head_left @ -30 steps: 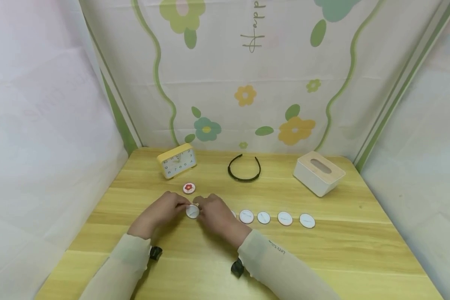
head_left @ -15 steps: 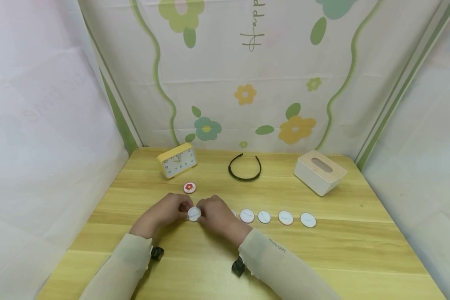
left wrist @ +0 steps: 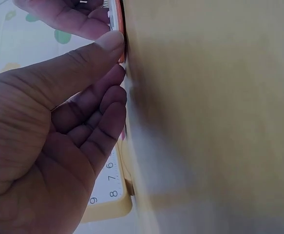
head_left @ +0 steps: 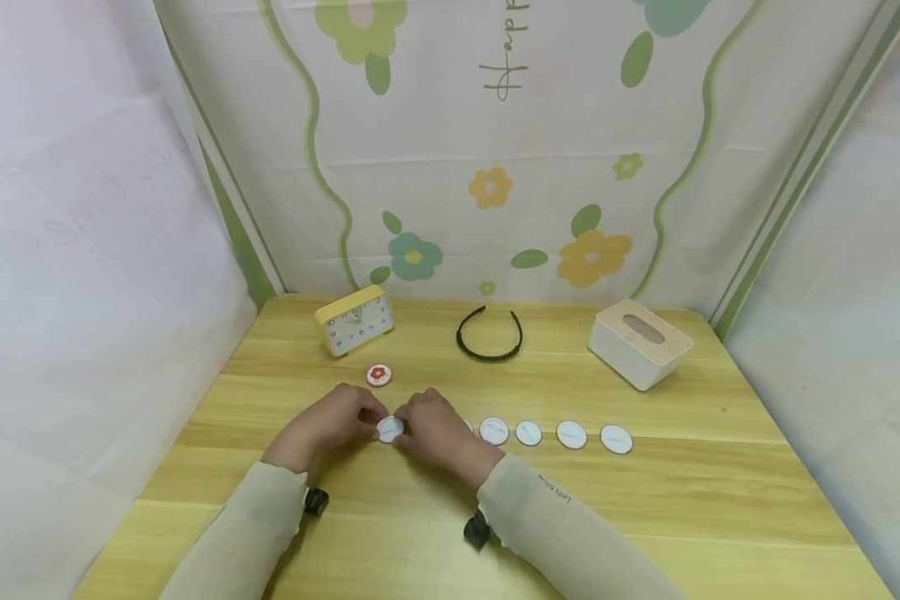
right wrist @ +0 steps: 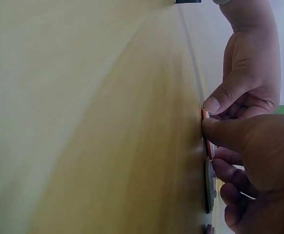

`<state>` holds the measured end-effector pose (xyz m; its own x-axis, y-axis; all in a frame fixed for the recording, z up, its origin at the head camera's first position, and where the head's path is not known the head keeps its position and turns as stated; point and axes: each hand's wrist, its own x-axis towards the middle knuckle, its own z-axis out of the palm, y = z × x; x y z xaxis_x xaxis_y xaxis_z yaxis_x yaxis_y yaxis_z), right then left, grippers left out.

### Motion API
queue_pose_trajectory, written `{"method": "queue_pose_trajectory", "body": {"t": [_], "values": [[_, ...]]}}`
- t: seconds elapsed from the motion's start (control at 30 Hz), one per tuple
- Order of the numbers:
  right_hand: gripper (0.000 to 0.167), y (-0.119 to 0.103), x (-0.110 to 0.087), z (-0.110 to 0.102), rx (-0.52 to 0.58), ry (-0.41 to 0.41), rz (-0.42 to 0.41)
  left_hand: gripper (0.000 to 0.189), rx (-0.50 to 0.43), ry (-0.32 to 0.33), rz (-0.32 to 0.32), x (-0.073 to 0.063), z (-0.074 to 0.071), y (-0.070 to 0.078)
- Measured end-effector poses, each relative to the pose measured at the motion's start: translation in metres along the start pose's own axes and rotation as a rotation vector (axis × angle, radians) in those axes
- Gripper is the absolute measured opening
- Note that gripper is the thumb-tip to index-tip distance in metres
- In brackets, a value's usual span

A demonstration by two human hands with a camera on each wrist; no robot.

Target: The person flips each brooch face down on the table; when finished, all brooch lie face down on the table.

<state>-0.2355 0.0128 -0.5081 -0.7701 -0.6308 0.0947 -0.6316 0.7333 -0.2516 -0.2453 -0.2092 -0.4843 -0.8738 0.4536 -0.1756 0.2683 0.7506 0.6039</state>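
Observation:
Both hands meet at one round pin badge (head_left: pixel 390 430) in the head view, its white back with the pin facing up. My left hand (head_left: pixel 337 421) pinches its left edge, thumb on the rim; my right hand (head_left: pixel 437 429) pinches its right edge. In the left wrist view, the badge's orange-red rim (left wrist: pixel 121 34) is close over the tabletop under the left thumb. The right wrist view shows both thumbs on that badge (right wrist: pixel 210 148), with another badge (right wrist: pixel 209 185) right beside it. A badge with a red flower (head_left: pixel 378 374) lies face up beyond the left hand.
Several badges lie back up in a row to the right, among them one badge (head_left: pixel 494 431) near the right hand and an end badge (head_left: pixel 617 438). Farther back stand a yellow clock (head_left: pixel 355 321), a black headband (head_left: pixel 489 357) and a white tissue box (head_left: pixel 630 354).
The badge between the hands has shifted slightly toward the person and lies flatter. The left fingers have moved from its top edge, near the pin, to its left rim. Other things stay put.

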Motion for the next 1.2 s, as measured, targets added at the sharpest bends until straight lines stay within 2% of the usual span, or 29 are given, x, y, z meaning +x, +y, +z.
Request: {"method": "queue_pose_trajectory", "body": {"t": [0.1,0.17,0.27,0.4,0.5,0.6,0.77,0.9,1.03,1.2], "values": [[0.026,0.000,0.000,0.000,-0.004,0.008,-0.002,0.020,0.016,-0.012,0.014,0.001,-0.002,-0.001],[0.026,0.000,0.000,-0.001,-0.012,0.009,-0.002,0.020,0.023,0.003,0.005,0.003,-0.005,-0.004],[0.027,0.000,0.001,-0.001,-0.032,0.005,-0.001,0.026,0.007,0.082,-0.034,0.009,-0.010,-0.011],[0.027,0.001,0.002,0.000,-0.043,0.005,0.004,0.047,-0.082,0.203,-0.081,0.024,-0.017,-0.021],[0.026,0.002,0.002,0.001,-0.029,0.005,0.008,0.058,-0.115,0.234,-0.086,0.036,-0.019,-0.029],[0.024,0.001,0.002,0.002,-0.016,0.001,0.012,0.062,-0.097,0.239,-0.096,0.043,-0.019,-0.035],[0.026,0.000,0.001,0.004,-0.013,-0.007,0.016,0.048,-0.048,0.228,-0.139,0.048,-0.017,-0.035],[0.027,0.001,0.002,0.003,-0.013,-0.002,0.018,0.042,-0.039,0.225,-0.141,0.051,-0.018,-0.034],[0.025,0.002,0.002,0.002,-0.010,0.006,0.014,0.041,-0.046,0.214,-0.135,0.050,-0.020,-0.035],[0.025,0.003,0.002,0.003,-0.016,0.003,0.011,0.044,-0.055,0.183,-0.128,0.043,-0.021,-0.041]]}}
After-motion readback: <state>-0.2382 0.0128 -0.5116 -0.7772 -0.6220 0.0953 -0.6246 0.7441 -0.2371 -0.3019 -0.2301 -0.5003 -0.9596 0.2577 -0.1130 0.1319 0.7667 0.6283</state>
